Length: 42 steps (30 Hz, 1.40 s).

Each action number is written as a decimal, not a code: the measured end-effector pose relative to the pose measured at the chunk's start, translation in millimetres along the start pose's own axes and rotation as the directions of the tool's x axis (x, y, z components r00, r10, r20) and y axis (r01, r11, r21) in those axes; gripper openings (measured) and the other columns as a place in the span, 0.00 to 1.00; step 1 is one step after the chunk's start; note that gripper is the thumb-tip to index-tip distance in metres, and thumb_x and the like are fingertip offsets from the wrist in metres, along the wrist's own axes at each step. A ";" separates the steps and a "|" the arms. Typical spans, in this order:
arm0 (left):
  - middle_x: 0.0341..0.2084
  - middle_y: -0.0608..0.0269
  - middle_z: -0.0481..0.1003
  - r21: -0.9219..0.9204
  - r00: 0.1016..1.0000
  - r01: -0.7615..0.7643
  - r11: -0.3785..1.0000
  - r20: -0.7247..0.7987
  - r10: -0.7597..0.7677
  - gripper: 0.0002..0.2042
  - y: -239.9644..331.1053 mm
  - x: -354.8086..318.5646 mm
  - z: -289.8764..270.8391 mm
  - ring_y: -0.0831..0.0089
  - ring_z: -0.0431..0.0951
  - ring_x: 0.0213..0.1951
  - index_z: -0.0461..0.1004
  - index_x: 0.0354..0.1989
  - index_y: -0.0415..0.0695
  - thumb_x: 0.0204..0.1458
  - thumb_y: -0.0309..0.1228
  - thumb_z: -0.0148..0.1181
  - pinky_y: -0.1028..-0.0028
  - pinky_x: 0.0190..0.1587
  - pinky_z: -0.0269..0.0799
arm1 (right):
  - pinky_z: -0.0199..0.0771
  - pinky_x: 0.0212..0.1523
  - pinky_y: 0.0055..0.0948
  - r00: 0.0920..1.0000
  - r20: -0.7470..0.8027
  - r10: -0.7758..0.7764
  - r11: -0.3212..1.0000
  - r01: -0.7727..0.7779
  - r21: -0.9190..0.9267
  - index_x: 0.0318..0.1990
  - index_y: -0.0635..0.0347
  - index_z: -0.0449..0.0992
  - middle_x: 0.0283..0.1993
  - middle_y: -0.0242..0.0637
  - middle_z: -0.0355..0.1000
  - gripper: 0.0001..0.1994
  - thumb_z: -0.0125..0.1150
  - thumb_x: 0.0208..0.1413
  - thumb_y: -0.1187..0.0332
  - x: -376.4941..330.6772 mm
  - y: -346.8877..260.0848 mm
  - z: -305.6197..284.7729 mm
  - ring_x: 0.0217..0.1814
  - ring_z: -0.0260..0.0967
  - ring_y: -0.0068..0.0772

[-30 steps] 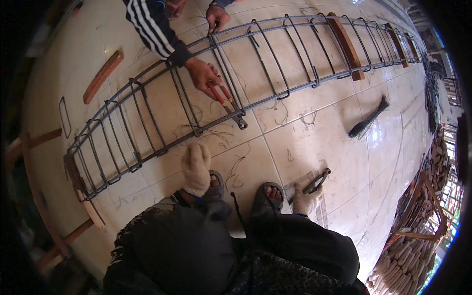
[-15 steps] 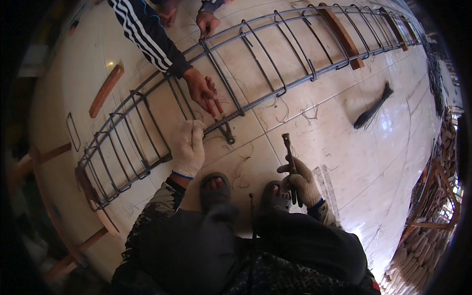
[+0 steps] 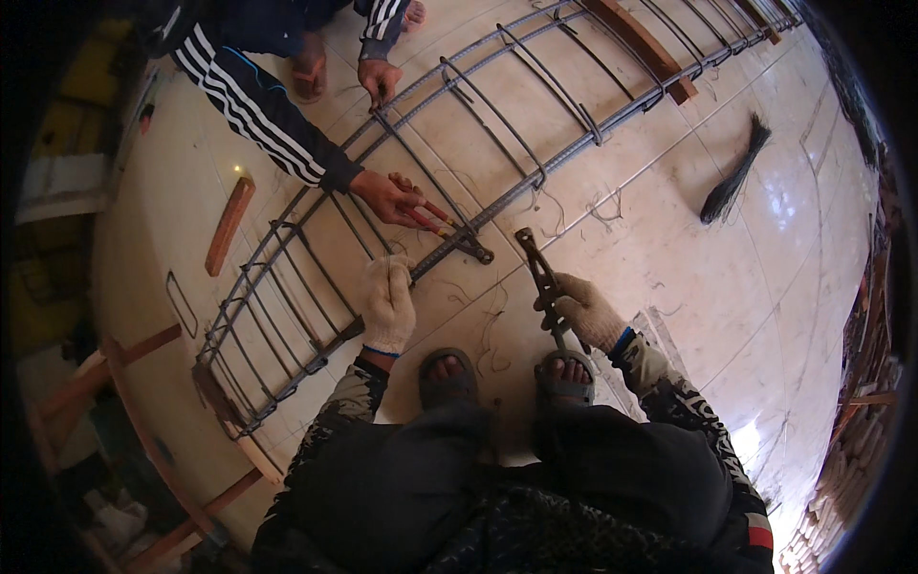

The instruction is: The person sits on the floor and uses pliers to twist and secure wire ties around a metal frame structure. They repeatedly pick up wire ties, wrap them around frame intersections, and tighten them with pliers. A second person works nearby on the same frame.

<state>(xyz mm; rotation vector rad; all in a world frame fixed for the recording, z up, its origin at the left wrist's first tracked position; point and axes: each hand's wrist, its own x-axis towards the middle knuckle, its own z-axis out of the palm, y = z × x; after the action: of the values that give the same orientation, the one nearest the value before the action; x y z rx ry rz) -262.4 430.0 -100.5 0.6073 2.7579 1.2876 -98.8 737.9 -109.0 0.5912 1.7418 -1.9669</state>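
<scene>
A long rebar cage (image 3: 512,194) of ribbed bars and thin stirrups runs diagonally across the tiled floor. My gloved left hand (image 3: 387,304) is closed at its near bar, where a stirrup leg runs into the fingers; the exact grip is hidden. My gloved right hand (image 3: 591,311) holds dark end-cutting pincers (image 3: 538,266), jaws pointing up and away, apart from the cage. Across from me, a co-worker's hand (image 3: 389,198) works red-handled pincers (image 3: 447,222) at the near bar, just beyond my left hand. Their other hand (image 3: 380,81) touches the far bar.
A bundle of tie wire (image 3: 734,172) lies to the right, with wire scraps (image 3: 492,320) around my feet. Wooden blocks (image 3: 660,59) support the cage; a loose wood piece (image 3: 229,226) and a single stirrup (image 3: 180,304) lie left. Timber framing (image 3: 143,430) stands at lower left.
The view has shifted, so the cage sits further left and higher. My right hand has turned the pincers' jaws further left. The co-worker's pincers now lie flatter against the near bar.
</scene>
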 end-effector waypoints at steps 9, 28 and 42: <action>0.35 0.47 0.80 0.041 0.913 -0.400 0.916 -0.064 0.402 0.14 31.0 -63.5 15.4 0.48 0.80 0.42 0.79 0.40 0.41 0.69 0.36 0.50 0.53 0.42 0.75 | 0.77 0.56 0.53 0.631 -0.695 -0.345 0.712 -0.306 -0.632 0.70 0.63 0.67 0.54 0.60 0.78 0.27 0.59 0.65 0.66 -58.8 28.1 -9.5 0.55 0.78 0.63; 0.33 0.44 0.80 -0.159 0.436 -0.160 0.974 0.874 0.214 0.18 62.2 -27.2 29.8 0.40 0.81 0.39 0.81 0.40 0.46 0.64 0.49 0.59 0.49 0.43 0.75 | 0.78 0.36 0.50 0.930 0.217 -0.298 0.490 0.344 -0.801 0.41 0.52 0.79 0.34 0.45 0.77 0.07 0.66 0.55 0.67 -69.0 -23.5 21.6 0.36 0.78 0.56; 0.39 0.47 0.84 0.445 0.802 0.051 0.894 0.515 -0.303 0.27 10.1 115.0 -21.7 0.53 0.84 0.44 0.83 0.51 0.41 0.66 0.54 0.55 0.58 0.50 0.78 | 0.76 0.47 0.38 0.930 -0.312 -0.193 0.977 0.154 -0.146 0.45 0.69 0.80 0.39 0.47 0.80 0.17 0.51 0.73 0.62 78.2 -4.4 93.6 0.42 0.76 0.42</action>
<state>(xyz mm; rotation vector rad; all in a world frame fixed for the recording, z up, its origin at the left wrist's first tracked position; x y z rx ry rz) -369.4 461.8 -64.0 0.6012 2.4701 0.3676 -166.9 641.7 -140.7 0.7791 2.1625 -1.9481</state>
